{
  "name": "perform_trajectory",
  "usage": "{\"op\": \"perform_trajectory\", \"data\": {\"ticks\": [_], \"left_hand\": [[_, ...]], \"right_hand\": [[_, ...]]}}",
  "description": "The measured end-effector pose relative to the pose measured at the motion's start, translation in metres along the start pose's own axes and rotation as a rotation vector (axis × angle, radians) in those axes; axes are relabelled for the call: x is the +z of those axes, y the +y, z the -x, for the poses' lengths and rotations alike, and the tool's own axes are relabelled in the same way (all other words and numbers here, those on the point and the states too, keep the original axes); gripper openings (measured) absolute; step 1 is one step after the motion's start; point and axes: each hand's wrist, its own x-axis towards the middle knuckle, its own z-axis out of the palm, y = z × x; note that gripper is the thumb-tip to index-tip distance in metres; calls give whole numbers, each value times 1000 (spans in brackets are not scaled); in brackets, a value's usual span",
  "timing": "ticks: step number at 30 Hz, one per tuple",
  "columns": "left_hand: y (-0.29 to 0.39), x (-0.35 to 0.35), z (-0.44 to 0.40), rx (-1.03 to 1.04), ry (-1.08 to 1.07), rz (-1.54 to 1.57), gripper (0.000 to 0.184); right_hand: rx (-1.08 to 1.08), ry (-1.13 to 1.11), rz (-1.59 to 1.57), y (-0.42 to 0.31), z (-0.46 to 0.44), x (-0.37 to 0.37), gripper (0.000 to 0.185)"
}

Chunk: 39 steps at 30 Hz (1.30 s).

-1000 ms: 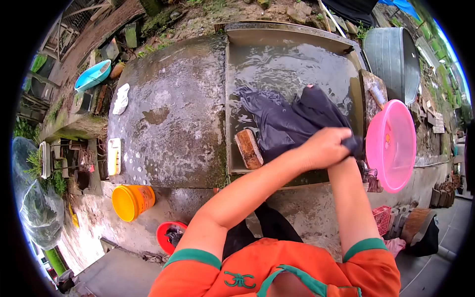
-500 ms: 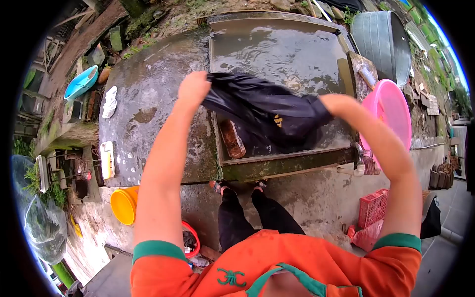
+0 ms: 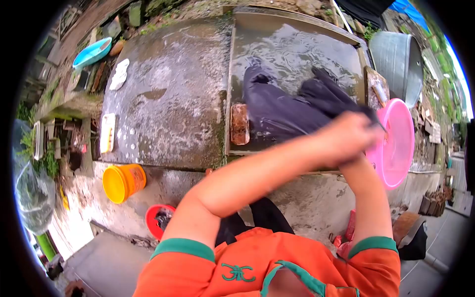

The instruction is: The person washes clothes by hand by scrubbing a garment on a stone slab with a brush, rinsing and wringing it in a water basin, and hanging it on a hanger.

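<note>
A wet dark garment (image 3: 282,111), with two long parts like trouser legs, trails in the water of a concrete basin (image 3: 230,99). My left hand (image 3: 352,136) has crossed to the right side and is closed on the garment's near right end, slightly blurred. Beneath it, my right forearm (image 3: 366,198) comes up, and my right hand is mostly hidden behind the left one. A red brick (image 3: 240,123) rests at the basin's left inner edge, beside the garment. Close to both hands stands a pink basin (image 3: 400,143).
Left of the water lies a wet concrete slab (image 3: 173,109) with a white cloth (image 3: 119,74) and a white tray (image 3: 107,132). A yellow bucket (image 3: 123,183) and a red bucket (image 3: 159,220) stand below it. A metal tub (image 3: 396,64) is at the back right.
My left hand has swung from the left across to my right hand. The garment, stretched between the hands before, now hangs down into the water. The view has shifted a little.
</note>
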Motion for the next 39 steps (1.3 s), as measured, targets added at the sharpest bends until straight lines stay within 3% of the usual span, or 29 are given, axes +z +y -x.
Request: {"op": "perform_trajectory", "data": {"ticks": [1, 3, 6, 8, 9, 10, 11, 12, 15, 18, 21, 23, 25, 28, 31, 32, 36, 39], "left_hand": [[-14, 27, 0, 229, -82, 65, 37], [-18, 58, 12, 283, -232, 73, 33], [-7, 35, 28, 214, -246, -17, 33], [-7, 5, 30, 245, -21, -185, 28], [-18, -15, 21, 471, 159, -494, 20], [-31, -33, 16, 547, 361, -705, 14], [-46, -45, 9, 587, 497, -645, 13], [-64, -55, 1, 531, 585, -634, 18], [-82, -54, 1, -95, 691, -220, 46], [-122, -50, -2, -167, 678, 148, 60], [-123, -45, -5, -45, 550, 235, 85], [-127, -37, -16, 14, 583, 192, 93], [-106, -30, -15, 98, 496, 286, 85], [-89, -32, -22, 190, 530, -133, 56], [-64, -40, -15, 150, 498, -365, 42], [-62, -38, -12, 220, 506, -462, 34], [-40, -31, 4, 383, 447, -723, 39], [-32, -30, 14, 268, 301, -856, 41]], "right_hand": [[-17, 17, -11, 2, 1, -2, 26], [-57, 40, 7, 1, 1, -16, 26], [-83, 53, 62, -7, 4, -33, 26], [-93, 57, 112, -11, 10, -41, 25], [-92, 62, 132, -11, 13, -44, 25], [-91, 61, 152, -12, 17, -48, 25], [-86, 65, 166, -11, 21, -52, 25], [-84, 76, 181, -10, 27, -57, 25], [-77, 84, 228, -11, 39, -67, 25], [-71, 91, 296, -14, 52, -80, 25], [-55, 133, 356, -14, 75, -103, 25], [-38, 187, 363, -11, 95, -121, 25], [-25, 237, 350, -9, 112, -134, 25], [-26, 269, 310, -6, 117, -134, 25], [-45, 224, 254, -5, 101, -115, 26], [-55, 196, 232, -6, 89, -104, 26], [-85, 89, 175, -12, 40, -61, 26], [-102, 58, 165, -16, 22, -49, 26]]}}
